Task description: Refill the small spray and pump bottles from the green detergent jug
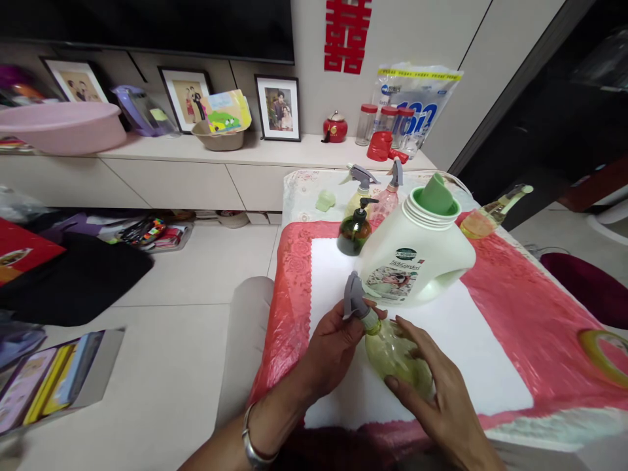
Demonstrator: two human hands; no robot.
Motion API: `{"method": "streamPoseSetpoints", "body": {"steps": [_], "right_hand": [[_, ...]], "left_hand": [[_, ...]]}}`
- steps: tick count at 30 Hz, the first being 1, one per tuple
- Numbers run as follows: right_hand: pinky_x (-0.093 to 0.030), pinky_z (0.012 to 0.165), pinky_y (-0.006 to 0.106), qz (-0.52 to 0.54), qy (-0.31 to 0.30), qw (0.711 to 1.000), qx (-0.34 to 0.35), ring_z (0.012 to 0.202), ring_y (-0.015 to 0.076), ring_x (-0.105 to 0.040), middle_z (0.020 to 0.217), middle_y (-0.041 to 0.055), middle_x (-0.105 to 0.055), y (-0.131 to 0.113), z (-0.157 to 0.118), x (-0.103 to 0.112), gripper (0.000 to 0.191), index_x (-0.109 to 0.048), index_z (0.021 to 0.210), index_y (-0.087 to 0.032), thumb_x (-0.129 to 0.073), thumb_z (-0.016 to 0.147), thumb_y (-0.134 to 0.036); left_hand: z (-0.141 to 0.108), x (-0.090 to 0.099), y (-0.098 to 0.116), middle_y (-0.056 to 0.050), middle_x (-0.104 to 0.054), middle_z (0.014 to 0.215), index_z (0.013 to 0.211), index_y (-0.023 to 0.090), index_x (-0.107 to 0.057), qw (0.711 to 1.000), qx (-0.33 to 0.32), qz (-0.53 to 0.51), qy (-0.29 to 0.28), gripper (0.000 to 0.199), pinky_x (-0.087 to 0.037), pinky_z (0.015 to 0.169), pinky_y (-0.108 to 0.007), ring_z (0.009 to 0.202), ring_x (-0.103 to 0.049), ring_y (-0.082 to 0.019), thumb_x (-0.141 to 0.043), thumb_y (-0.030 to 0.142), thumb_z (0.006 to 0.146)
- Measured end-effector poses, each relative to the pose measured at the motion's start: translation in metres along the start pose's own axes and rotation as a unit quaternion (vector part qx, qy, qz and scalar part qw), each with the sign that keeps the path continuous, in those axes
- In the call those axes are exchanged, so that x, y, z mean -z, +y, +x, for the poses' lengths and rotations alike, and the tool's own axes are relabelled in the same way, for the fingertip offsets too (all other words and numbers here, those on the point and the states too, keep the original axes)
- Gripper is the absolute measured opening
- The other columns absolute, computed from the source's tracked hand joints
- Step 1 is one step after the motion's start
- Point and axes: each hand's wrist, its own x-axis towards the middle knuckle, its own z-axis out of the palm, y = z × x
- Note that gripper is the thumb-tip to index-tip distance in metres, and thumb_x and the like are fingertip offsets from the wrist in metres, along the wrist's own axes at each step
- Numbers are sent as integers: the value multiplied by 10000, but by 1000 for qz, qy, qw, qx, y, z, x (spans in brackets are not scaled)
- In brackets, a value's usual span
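Observation:
A translucent yellow-green spray bottle (397, 356) is tilted over the white cloth (471, 353), its grey trigger head (354, 297) pointing up and left. Fingers of my left hand (333, 347) are closed round its neck, just under the trigger. Against the right side of the round body rests my right hand (436, 386), thumb and fingers spread round it. Behind the bottle stands a large pale green detergent jug (417, 248) with a green cap (436, 196). A dark green pump bottle (354, 232) is left of the jug.
Two more spray bottles, one yellowish (359, 193) and one pink (387, 199), stand behind the pump bottle. A clear bottle (490, 212) lies tilted at the right, and a tape roll (606, 356) is near the right edge. Red plastic (289, 294) covers the table.

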Motion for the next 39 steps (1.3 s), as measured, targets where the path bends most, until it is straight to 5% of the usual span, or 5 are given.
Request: {"method": "streamPoseSetpoints", "body": {"steps": [6,23,29,36,39], "right_hand": [[-437,1085,106,131,-11,990,-41,1333,115,-516,1463,29,-480,11,-2,-4,555,-419,1524,-244,-547,1054,-510],[-567,974,468,-112,69,991,-30,1269,300,-476,1374,185,-413,9,-23,-36,822,-234,1643,-184,-627,979,-468],[-563,1031,350,71,57,995,-49,1316,263,-529,1457,158,-458,10,-26,-20,694,-357,1576,-168,-627,984,-412],[-586,982,443,477,61,857,-188,1270,334,-579,1444,207,-488,20,-34,-33,633,-445,1514,-168,-522,1021,-558],[-566,1020,447,452,97,867,-183,1388,338,-466,1559,187,-345,0,-31,-36,733,-346,1588,-229,-578,998,-597]], "left_hand": [[3,2,-1,-45,-748,1033,1068,213,-750,1000,-5,5,0,376,-358,1115,-444,1107,-663,-245,-878,396,766],[4,1,-20,-49,-713,1078,1082,219,-716,982,-92,161,47,227,-400,1095,-435,1119,-614,-245,-730,369,912],[2,0,-10,-72,-736,1108,1111,226,-732,992,-66,110,-4,298,-365,1136,-474,1176,-611,-268,-740,434,898],[4,-8,-6,-55,-712,1112,1114,245,-703,999,-17,-27,-1,333,-476,1022,-447,1119,-643,-240,-808,407,843],[6,-9,-5,-45,-700,1140,1076,239,-700,998,-33,-35,42,332,-494,999,-439,1066,-672,-233,-829,406,821]]}}
